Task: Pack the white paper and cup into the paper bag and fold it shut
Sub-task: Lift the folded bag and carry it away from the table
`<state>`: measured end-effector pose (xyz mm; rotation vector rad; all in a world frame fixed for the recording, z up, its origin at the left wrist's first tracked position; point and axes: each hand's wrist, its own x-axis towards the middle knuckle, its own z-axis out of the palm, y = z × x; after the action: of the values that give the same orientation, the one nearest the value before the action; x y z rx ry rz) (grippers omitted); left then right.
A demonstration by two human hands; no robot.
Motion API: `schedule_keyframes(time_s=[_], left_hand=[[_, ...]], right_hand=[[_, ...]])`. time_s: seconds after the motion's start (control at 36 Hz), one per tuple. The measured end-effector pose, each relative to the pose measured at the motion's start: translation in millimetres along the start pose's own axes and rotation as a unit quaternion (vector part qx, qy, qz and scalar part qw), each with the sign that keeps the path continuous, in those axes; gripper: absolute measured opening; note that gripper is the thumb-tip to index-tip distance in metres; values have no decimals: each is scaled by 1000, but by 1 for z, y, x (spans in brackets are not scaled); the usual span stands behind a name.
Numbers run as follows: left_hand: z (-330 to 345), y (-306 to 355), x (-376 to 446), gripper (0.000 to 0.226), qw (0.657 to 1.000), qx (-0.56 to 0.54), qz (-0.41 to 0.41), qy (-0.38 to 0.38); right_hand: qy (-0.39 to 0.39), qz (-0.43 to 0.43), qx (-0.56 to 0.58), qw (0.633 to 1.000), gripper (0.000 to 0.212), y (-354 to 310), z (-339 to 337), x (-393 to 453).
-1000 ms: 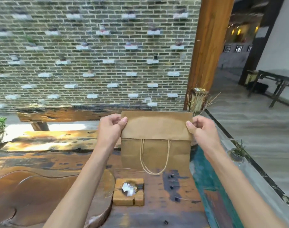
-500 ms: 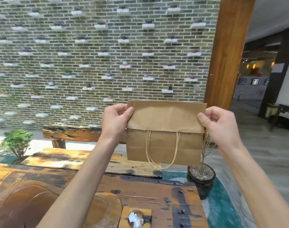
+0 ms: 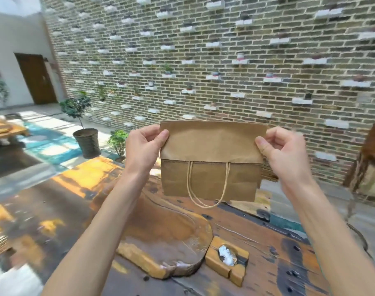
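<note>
Paper bag: your paper bag (image 3: 210, 178) hangs in the air in front of you, above the far part of the surface (image 3: 265, 248) and touching nothing but your hands. Its top is folded over toward you into a flap (image 3: 212, 141) that covers the upper half of the front.

Handle: a twisted paper handle (image 3: 208, 189) comes out from under the flap's lower edge and loops down just past the bag's bottom edge.

Left hand: your left hand (image 3: 143, 149) pinches the flap's left edge, thumb on the front face, the other fingers curled behind; that grip is closed on the bag.

Right hand: your right hand (image 3: 287, 154) pinches the flap's right edge the same way, thumb in front, fingers bent behind; this grip is closed on the bag too.

White paper and cup: you cannot see either one; with the fold shut, the inside of the bag is hidden.

Surface: dark, glossy wood with orange patches. A thick rounded wooden slab (image 3: 167, 244) lies below your left forearm, and just to its right sits a small wooden block (image 3: 227, 261) with something white in its hollow.

Background: a brick wall (image 3: 225, 60) with small white ledges.
</note>
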<state>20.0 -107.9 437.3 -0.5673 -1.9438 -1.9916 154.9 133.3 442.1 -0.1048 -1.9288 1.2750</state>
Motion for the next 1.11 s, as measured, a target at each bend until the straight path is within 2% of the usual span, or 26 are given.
schedule_keyframes(time_s=[0.06,0.08,0.17,0.19,0.22,0.28,0.33,0.47,0.61,0.72,0.81,0.92,1.11], left_hand=[[-30,-2,-2,61,999,13,-7,30],[-44,0,-4,56,999,21,-3,43],[-87,1,-6,5,994,65,11,85],[-103,3,-7,18,992,87,17,95],[-117,5,-9,21,989,102,22,102],[-148,7,-13,11,984,114,34,132],[-176,10,-17,14,980,111,44,158],[-240,20,-23,11,964,138,59,221],[-313,20,-16,17,944,170,67,275],[-363,11,-12,22,933,190,76,296],[-400,2,-8,24,927,192,66,315],[-450,-15,2,14,919,206,64,329],[-516,-46,30,19,913,230,53,332]], right_hand=[[-27,-6,24,999,23,-1,29,1],[-39,-8,35,999,24,-2,43,2],[-79,-8,65,995,19,-8,88,4],[-100,-7,73,992,13,-11,103,4],[-119,-8,81,990,10,-15,118,4],[-142,-16,97,985,12,-23,148,5],[-160,-25,113,980,22,-33,178,5],[-215,-48,147,964,9,-59,255,5],[-261,-62,189,945,22,-82,336,0],[-284,-64,219,931,25,-96,398,-7],[-305,-67,227,923,14,-103,446,-14],[-318,-66,232,917,20,-107,507,-21],[-331,-48,236,912,18,-112,599,-24]])
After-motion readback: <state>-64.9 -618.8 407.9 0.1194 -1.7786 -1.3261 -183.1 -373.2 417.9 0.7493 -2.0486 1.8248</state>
